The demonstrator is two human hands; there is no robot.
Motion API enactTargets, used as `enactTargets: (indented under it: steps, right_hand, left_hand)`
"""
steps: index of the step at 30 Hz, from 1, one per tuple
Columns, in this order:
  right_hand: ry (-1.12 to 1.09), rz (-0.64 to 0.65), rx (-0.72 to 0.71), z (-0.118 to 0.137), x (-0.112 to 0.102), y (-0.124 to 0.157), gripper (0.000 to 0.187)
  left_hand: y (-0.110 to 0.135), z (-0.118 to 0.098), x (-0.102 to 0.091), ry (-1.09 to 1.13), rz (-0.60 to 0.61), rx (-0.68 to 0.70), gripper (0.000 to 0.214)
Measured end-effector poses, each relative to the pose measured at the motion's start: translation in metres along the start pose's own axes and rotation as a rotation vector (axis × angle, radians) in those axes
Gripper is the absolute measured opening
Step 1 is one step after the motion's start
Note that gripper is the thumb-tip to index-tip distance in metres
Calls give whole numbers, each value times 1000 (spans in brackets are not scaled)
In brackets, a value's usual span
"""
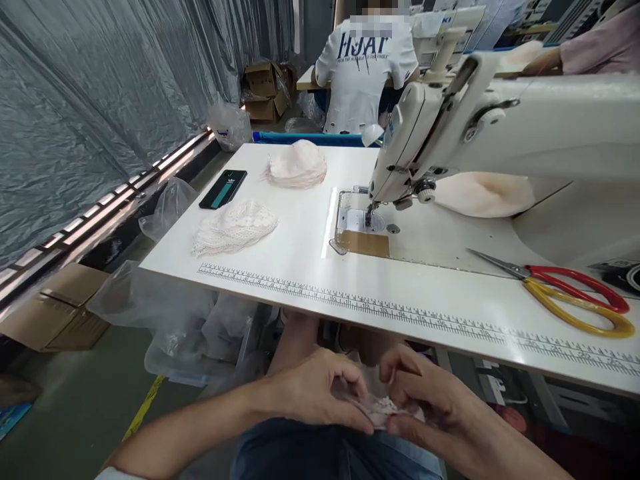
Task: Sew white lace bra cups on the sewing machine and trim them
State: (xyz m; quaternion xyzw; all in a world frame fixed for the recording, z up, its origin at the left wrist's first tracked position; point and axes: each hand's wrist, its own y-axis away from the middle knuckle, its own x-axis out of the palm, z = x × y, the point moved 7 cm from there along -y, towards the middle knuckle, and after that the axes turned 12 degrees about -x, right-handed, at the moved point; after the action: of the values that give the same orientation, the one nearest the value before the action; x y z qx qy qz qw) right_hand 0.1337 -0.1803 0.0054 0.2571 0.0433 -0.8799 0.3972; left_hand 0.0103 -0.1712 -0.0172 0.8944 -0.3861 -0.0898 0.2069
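Note:
Both hands are together over my lap, in front of the sewing table's near edge. My left hand (330, 393) pinches one side of a small piece of pale, sheer fabric (383, 408) with white lace-like trim. On the other side, my right hand (425, 393) grips the same fabric between thumb and curled fingers. The cloth is bunched, and the fingers hide part of it. Beyond the hands, a stack of white lace pieces (235, 228) lies on the table's left part, with a pile of pale pink fabric pieces (297, 165) behind it.
A sewing machine (415, 140) stands on the white table (300, 233). Scissors (560, 290) with red and yellow handles lie at the right, behind a printed ruler (400, 312). A phone (223, 189) is at the far left. A co-worker (367, 67) sits ahead; cardboard boxes (55, 307) and plastic bags line the floor.

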Motion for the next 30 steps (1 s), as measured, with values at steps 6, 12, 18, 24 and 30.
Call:
enactTargets:
  steps: [6, 12, 18, 24, 30]
  right_hand:
    - [-287, -31, 14, -19, 28, 2, 15]
    - [-355, -39, 78, -33, 41, 9, 27]
    - [-559, -67, 131, -42, 49, 13, 24]
    - [-514, -60, 137, -49, 49, 13, 27]
    - [-551, -4, 129, -44, 51, 12, 28]
  left_hand:
    - [1, 23, 8, 64, 22, -169, 25]
    - [5, 22, 3, -65, -13, -201, 19]
    - [8, 26, 3, -95, 28, -237, 24]
    - [7, 33, 9, -301, 108, -228, 23]
    - [4, 30, 8, -211, 110, -182, 17]
